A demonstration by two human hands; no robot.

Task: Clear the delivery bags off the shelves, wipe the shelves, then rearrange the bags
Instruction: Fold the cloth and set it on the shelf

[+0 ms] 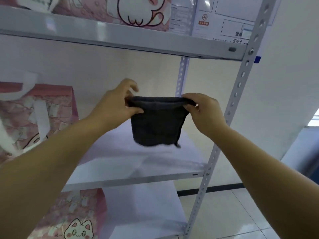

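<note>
Dark grey cloth (156,121), folded over along its top edge, hangs in the air in front of the middle shelf (138,171) of a white metal rack. Left hand (119,104) pinches the cloth's upper left corner between thumb and fingers; right hand (205,111) pinches the upper right corner likewise. The right part of the middle shelf is bare beneath the cloth. One pink delivery bag (36,118) with white handles stands at the shelf's left end. Another cat-printed pink bag (76,216) sits on the lower shelf (146,213), and a third (138,12) on the upper shelf (120,37). Printed notices (215,19) hang on the wall behind.
</note>
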